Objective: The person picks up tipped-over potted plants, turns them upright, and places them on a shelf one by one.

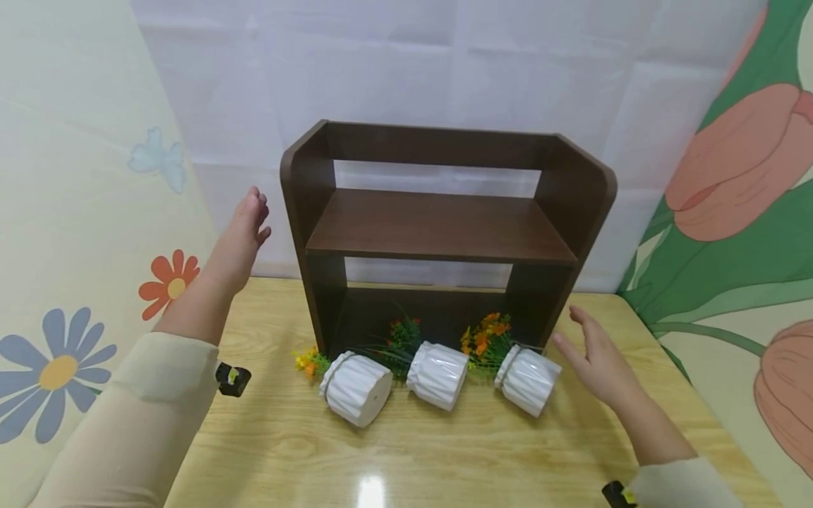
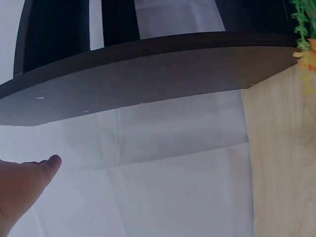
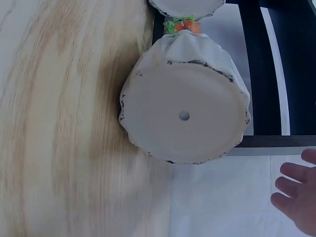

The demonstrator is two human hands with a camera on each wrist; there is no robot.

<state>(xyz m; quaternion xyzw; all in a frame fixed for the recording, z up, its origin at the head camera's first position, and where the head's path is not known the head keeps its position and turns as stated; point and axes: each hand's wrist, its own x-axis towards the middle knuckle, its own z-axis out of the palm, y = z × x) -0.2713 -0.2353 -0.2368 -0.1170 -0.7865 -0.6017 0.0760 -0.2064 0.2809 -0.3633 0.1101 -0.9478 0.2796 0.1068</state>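
Observation:
A dark brown wooden shelf (image 1: 444, 226) stands on a light wood table (image 1: 444, 451). Three white ribbed pots lie tipped on their sides before it: left pot (image 1: 356, 388), middle pot (image 1: 438, 375), right pot (image 1: 527, 379), each with small fake plants pointing toward the shelf. My left hand (image 1: 244, 233) hovers open beside the shelf's left side panel (image 2: 123, 84), holding nothing. Just right of the right pot (image 3: 185, 108), my right hand (image 1: 597, 360) is open with fingers straight, apart from the pot.
A white sheet (image 1: 444, 63) hangs behind the shelf. Flowered cloth (image 1: 76, 212) covers the left side, and a tulip-print cloth (image 1: 743, 212) the right. Bare tabletop lies in front of the pots.

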